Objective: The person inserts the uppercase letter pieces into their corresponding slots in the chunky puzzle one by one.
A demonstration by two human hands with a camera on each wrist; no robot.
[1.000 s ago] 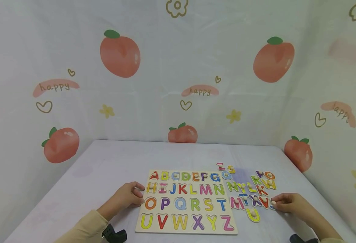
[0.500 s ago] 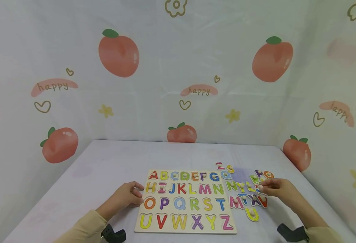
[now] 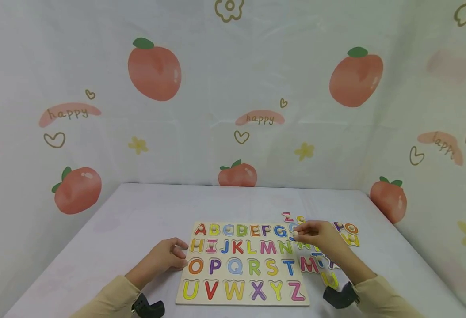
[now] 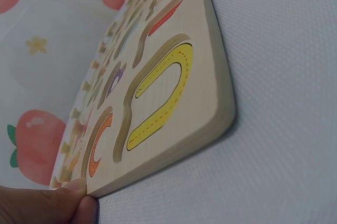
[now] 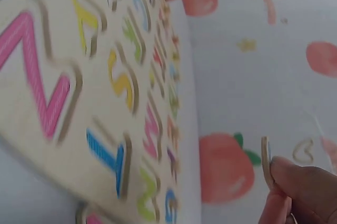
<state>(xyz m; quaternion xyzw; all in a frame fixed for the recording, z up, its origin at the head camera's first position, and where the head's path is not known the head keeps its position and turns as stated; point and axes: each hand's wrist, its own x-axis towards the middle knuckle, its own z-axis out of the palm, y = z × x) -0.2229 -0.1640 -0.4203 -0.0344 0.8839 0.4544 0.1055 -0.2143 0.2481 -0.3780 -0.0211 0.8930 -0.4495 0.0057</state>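
A wooden alphabet puzzle board lies flat on the table. Knobbed letters fill its top row and the H and I places; the other places from J on show printed recesses. My left hand holds the board's left edge, with the thumb on the rim in the left wrist view. Over the board's upper right corner, my right hand pinches a blue letter J piece between thumb and fingertips. The right wrist view shows this letter piece edge-on, raised above the table.
Loose knobbed letters lie right of the board, including Z, O, W, M and U. My right hand and forearm hide several others. A printed curtain stands behind the white table.
My right hand has lifted the blue J from the right end of the loose letters and carried it leftward to the board's upper right corner. My left hand has stayed at the board's edge.
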